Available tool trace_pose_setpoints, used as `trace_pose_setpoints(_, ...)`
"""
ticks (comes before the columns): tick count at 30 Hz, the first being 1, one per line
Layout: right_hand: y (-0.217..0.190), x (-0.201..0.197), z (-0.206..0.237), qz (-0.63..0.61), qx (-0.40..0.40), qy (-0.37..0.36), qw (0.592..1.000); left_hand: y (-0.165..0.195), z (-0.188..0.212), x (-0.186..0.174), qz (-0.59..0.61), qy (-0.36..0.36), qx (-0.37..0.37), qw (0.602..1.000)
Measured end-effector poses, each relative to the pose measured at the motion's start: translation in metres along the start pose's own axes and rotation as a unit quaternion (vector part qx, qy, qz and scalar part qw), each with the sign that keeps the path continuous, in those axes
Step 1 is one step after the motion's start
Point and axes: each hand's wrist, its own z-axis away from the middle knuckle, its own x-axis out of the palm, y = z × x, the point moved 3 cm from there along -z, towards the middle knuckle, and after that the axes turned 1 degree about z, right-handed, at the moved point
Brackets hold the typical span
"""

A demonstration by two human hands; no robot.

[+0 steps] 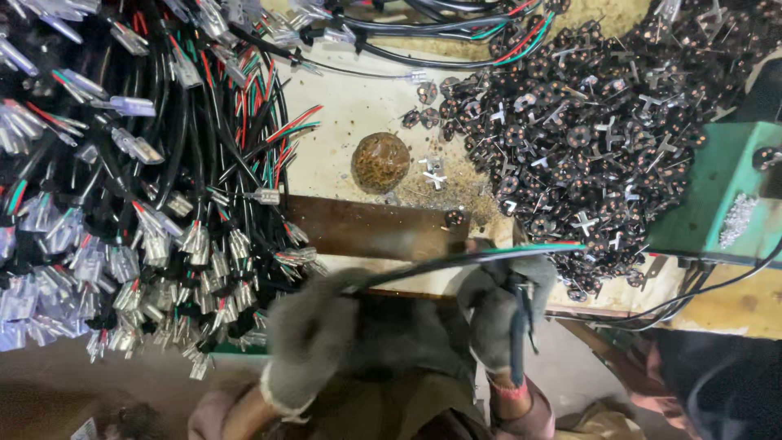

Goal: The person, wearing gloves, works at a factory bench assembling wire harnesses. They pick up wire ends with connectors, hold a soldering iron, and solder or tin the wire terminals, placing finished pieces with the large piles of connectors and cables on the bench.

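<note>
Lower centre: gloved left hand [309, 346] and gloved right hand [501, 314] both clenched on one cable [456, 259], stretched between them, stripped coloured wires past the right fist. Risk: blurred grip slipping, or cable end snagging the heap of small black parts [586, 130] at right.

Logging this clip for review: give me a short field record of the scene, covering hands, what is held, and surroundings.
left hand: gloved left hand, closed on the cable
right hand: gloved right hand, closed on the cable, a dark tool alongside
held item: black cable with red, green and white wire ends
left of bench: heap of wired harnesses with clear connectors
right of bench: pile of small dark round parts
centre: brown round lump
</note>
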Motion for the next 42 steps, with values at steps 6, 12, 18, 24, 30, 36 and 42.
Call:
trace_pose_setpoints(6, -0.029, -0.015, 0.01, -0.034, 0.153, 0.012, 0.988, -0.057, 0.024, 0.049, 0.149, -0.19, -0.02, 0.97)
trace_pose_setpoints(12, 0.008, 0.012, 0.036, -0.208, 0.352, 0.043, 0.912, -0.055, 0.001, 0.061, 0.252, -0.076, -0.062, 0.963)
trace_pose_setpoints(18, 0.062, 0.007, 0.05, -0.323, 0.348, -0.024, 0.88, -0.074, 0.0, 0.082, 0.224, 0.002, -0.142, 0.964)
trace_pose_setpoints(24, 0.007, 0.005, 0.032, 0.015, 0.044, -0.023, 0.999, -0.072, -0.004, 0.084, 0.225, 0.035, -0.084, 0.97)
trace_pose_setpoints(30, -0.033, 0.015, -0.006, -0.087, 0.142, -0.099, 0.981, -0.064, -0.004, 0.079, 0.197, 0.021, -0.019, 0.98)
trace_pose_setpoints(36, -0.016, 0.016, 0.014, -0.173, 0.208, -0.056, 0.961, -0.056, -0.004, 0.079, 0.204, 0.075, 0.042, 0.975)
trace_pose_setpoints(42, 0.01, 0.026, 0.037, -0.398, 0.44, -0.078, 0.801, -0.065, -0.009, 0.08, 0.337, 0.003, -0.19, 0.922)
